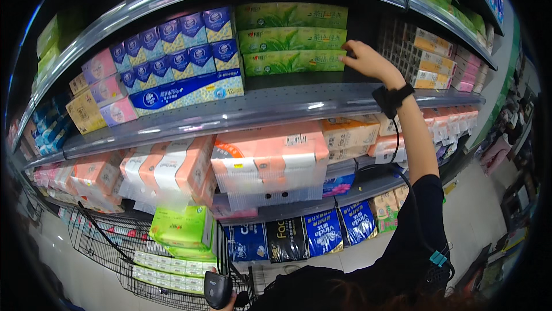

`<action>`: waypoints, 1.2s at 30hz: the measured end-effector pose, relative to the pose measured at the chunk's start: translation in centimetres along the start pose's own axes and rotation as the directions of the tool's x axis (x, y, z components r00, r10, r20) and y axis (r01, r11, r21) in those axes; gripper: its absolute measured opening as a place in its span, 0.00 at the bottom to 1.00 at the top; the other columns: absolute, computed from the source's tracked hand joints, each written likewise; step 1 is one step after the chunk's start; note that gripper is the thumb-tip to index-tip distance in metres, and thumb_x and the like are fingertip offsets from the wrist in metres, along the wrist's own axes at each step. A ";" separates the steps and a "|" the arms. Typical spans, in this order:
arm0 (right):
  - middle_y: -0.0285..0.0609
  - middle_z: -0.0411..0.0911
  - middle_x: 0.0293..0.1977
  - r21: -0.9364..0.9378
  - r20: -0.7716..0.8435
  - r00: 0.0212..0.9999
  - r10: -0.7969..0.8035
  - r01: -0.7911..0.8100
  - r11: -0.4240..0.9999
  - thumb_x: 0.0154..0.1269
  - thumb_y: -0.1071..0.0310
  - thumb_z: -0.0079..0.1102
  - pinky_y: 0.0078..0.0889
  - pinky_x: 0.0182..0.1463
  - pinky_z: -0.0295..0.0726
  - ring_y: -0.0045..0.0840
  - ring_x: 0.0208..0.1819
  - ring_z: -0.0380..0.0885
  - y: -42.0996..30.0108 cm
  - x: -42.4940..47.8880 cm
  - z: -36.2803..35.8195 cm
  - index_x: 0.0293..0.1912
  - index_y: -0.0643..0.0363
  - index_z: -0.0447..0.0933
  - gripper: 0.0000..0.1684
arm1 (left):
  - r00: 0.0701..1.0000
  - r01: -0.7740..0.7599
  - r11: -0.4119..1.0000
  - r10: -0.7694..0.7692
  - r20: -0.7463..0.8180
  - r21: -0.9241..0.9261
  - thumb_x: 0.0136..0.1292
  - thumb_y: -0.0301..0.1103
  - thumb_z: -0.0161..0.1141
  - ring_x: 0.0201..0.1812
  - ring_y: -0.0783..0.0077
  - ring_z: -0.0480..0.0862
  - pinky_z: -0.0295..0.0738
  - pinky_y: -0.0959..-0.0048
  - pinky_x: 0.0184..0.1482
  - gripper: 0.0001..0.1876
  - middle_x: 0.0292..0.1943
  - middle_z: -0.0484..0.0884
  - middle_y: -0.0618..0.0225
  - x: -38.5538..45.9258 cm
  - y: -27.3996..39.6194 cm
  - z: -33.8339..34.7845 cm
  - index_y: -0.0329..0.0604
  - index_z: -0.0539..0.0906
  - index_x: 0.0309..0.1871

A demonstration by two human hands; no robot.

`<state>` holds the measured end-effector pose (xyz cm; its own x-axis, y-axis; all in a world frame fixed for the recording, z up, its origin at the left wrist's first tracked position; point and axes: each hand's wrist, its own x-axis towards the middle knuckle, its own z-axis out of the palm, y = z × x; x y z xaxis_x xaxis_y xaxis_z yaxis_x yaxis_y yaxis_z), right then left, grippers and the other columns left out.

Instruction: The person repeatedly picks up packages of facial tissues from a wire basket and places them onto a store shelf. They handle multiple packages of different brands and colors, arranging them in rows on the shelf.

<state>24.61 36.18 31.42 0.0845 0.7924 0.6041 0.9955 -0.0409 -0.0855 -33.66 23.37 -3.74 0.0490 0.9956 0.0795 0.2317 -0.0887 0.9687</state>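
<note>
My right hand reaches to the upper shelf, its fingertips at the right end of three stacked long green tissue packs; whether it grips one I cannot tell. A black strap with a cable is round that wrist. At the bottom, my left hand is mostly hidden behind a black device by the end of a black wire shopping cart. In the cart lie a green tissue bundle and rows of small green-and-white packs.
Blue tissue packs stand left of the green stack, boxed tissues to the right. Large peach tissue bundles overhang the shelf below. Blue Vinda packs stand at the bottom. A clear shelf edge strip runs below my right hand.
</note>
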 end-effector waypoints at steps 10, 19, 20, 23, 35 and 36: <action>0.55 0.60 0.64 -0.368 -0.269 0.934 -0.234 0.125 0.921 0.56 0.49 0.63 0.42 0.67 0.63 0.47 0.65 0.61 5.1 12.3 2.7 0.66 0.55 0.60 0.43 | 0.972 0.074 0.992 -0.048 -0.231 0.105 0.45 0.34 0.76 0.55 0.59 0.74 0.67 0.64 0.59 0.41 0.54 0.74 0.51 0.8 -1.0 5.0 0.31 0.67 0.62; 0.57 0.56 0.67 -0.279 -0.187 0.978 -0.095 0.040 0.959 0.47 0.41 0.66 0.41 0.69 0.59 0.47 0.68 0.57 6.8 15.9 2.8 0.71 0.52 0.48 0.58 | 0.917 0.068 0.996 -0.085 -0.390 -0.056 0.39 0.30 0.75 0.47 0.66 0.77 0.70 0.67 0.54 0.36 0.48 0.75 0.59 1.8 -3.8 5.8 0.32 0.71 0.55; 0.56 0.58 0.66 -0.292 -0.120 0.992 -0.036 0.000 0.957 0.48 0.40 0.65 0.40 0.68 0.61 0.46 0.67 0.58 5.2 15.2 2.0 0.71 0.54 0.50 0.57 | 0.905 0.092 0.991 -0.123 -0.408 -0.094 0.32 0.32 0.80 0.47 0.65 0.77 0.71 0.67 0.53 0.39 0.46 0.75 0.57 2.1 -3.6 6.0 0.31 0.71 0.51; 0.56 0.71 0.57 -0.136 0.096 0.995 0.037 -0.024 0.990 0.50 0.42 0.64 0.38 0.61 0.68 0.41 0.60 0.70 2.8 15.3 1.8 0.61 0.59 0.68 0.44 | 0.911 0.065 0.998 -0.065 -0.406 -0.013 0.38 0.35 0.77 0.46 0.63 0.80 0.61 0.65 0.61 0.24 0.41 0.83 0.63 1.7 0.5 6.2 0.40 0.81 0.41; 0.50 0.70 0.59 -0.459 -0.229 0.969 -0.087 -0.029 0.888 0.56 0.45 0.60 0.43 0.60 0.70 0.40 0.61 0.70 5.0 10.6 1.0 0.68 0.49 0.56 0.45 | 0.936 0.132 0.953 -0.210 -0.282 -0.273 0.50 0.26 0.70 0.33 0.82 0.78 0.73 0.78 0.35 0.21 0.33 0.81 0.73 -5.3 3.6 4.6 0.39 0.78 0.49; 0.51 0.70 0.59 -0.482 -0.253 0.963 -0.089 -0.046 0.875 0.57 0.45 0.60 0.44 0.59 0.71 0.41 0.60 0.70 4.2 9.9 0.6 0.68 0.49 0.57 0.44 | 0.933 0.162 0.940 -0.244 -0.262 -0.299 0.50 0.26 0.70 0.31 0.82 0.78 0.73 0.78 0.33 0.21 0.31 0.81 0.74 -6.5 3.4 3.9 0.38 0.78 0.49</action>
<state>29.62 44.16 36.57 0.0038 0.6131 0.7900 0.8878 -0.3657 0.2796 -29.40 16.50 -1.83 -0.2659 0.9587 -0.1009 -0.0646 0.0867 0.9941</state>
